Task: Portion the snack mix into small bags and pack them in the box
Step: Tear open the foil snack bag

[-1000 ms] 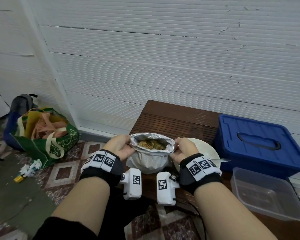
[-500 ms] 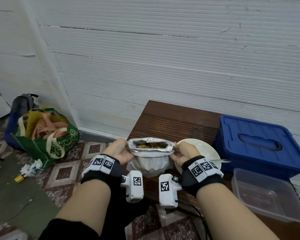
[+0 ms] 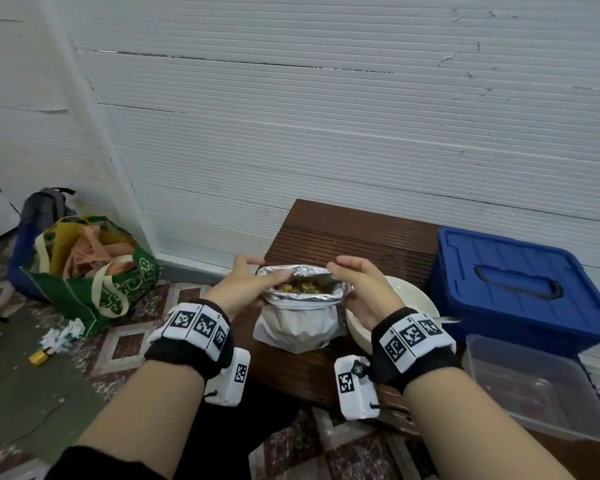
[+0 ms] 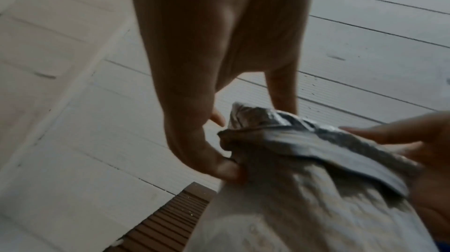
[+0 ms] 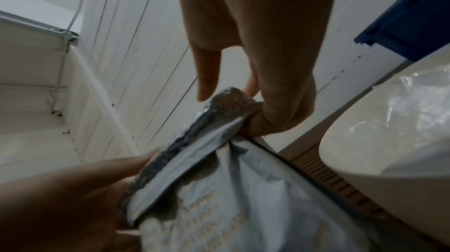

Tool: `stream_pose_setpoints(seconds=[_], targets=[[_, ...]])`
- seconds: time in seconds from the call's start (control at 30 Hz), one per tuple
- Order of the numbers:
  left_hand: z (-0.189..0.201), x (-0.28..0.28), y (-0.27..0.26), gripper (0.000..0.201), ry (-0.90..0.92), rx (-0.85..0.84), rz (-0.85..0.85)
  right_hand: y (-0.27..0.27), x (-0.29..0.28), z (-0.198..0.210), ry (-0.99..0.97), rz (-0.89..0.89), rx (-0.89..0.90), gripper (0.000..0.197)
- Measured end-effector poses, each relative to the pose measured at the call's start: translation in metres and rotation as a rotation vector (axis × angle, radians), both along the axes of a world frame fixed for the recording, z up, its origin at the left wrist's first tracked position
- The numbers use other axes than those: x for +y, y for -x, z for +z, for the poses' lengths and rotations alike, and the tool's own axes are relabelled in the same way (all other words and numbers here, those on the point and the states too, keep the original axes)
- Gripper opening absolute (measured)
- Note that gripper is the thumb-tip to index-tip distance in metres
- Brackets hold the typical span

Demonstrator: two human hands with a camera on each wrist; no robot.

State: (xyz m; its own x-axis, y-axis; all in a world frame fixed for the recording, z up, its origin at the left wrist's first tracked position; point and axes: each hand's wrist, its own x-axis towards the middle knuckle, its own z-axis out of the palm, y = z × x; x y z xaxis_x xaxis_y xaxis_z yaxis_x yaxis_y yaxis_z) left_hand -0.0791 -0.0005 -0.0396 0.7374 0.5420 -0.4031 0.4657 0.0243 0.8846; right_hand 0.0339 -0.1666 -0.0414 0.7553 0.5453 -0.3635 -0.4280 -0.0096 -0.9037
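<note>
The foil bag (image 3: 300,311) stood upright on the bench (image 3: 354,237), at its near-left part, just left of the bowl (image 3: 392,306). The bag mouth was open, its foil top turned down as a cuff, and snack mix (image 3: 300,287) showed inside.

The left hand (image 3: 245,285) pinched the left side of the cuff between thumb and fingers; the left wrist view showed the thumb (image 4: 219,167) pressed on the foil fold, with the other fingers partly extended over the rim. The right hand (image 3: 364,289) pinched the right side of the cuff in the same way; the right wrist view showed the thumb (image 5: 258,121) against the fold, with 1 finger (image 5: 207,75) extended clear above the foil. Both hands held the bag.

The bowl was white and touched or nearly touched the bag; which could not be told. A utensil handle (image 3: 447,319) projected over its right rim. The blue box (image 3: 520,285) sat at the right end of the bench with its lid on. A clear tub (image 3: 534,386), lid off, lay in front of the box, near the bench edge.

On the floor (image 3: 32,393) left of the bench stood a green tote (image 3: 94,271), with a backpack (image 3: 45,206) behind it against the wall (image 3: 326,116). Crumpled paper (image 3: 63,336) lay in front of the tote.
</note>
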Motion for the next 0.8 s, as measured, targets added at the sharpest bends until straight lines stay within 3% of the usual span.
stream_pose_setpoints(seconds=[0.1, 0.27, 0.43, 0.53, 0.6, 0.67, 0.7, 0.8], targets=[[-0.001, -0.002, 0.003, 0.056, -0.296, -0.055, -0.132, 0.002, -0.002, -0.004, 0.178, 0.135, -0.282, 0.042], [0.008, 0.001, 0.004, 0.066, -0.409, -0.053, -0.293, 0.002, -0.002, -0.007, 0.184, 0.139, -0.475, 0.058], [0.012, 0.004, 0.005, 0.052, -0.529, -0.066, -0.318, -0.001, -0.002, -0.007, 0.239, 0.130, -0.636, 0.048], [0.011, 0.005, 0.006, 0.037, -0.643, -0.074, -0.362, -0.007, -0.003, -0.007, 0.275, 0.241, -0.792, 0.038], [0.013, 0.006, 0.009, 0.028, -0.636, -0.019, -0.427, -0.009, -0.002, -0.004, 0.403, 0.327, -0.886, 0.031], [0.016, 0.006, 0.008, 0.036, -0.638, 0.046, -0.468, -0.009, -0.001, 0.005, 0.604, 0.421, -0.909, 0.017], [0.019, 0.006, 0.008, 0.047, -0.646, 0.092, -0.490, -0.008, -0.002, 0.010, 0.715, 0.472, -0.897, 0.022], [0.028, 0.006, 0.006, 0.071, -0.663, 0.210, -0.527, -0.009, -0.002, 0.019, 0.856, 0.559, -0.893, 0.061]])
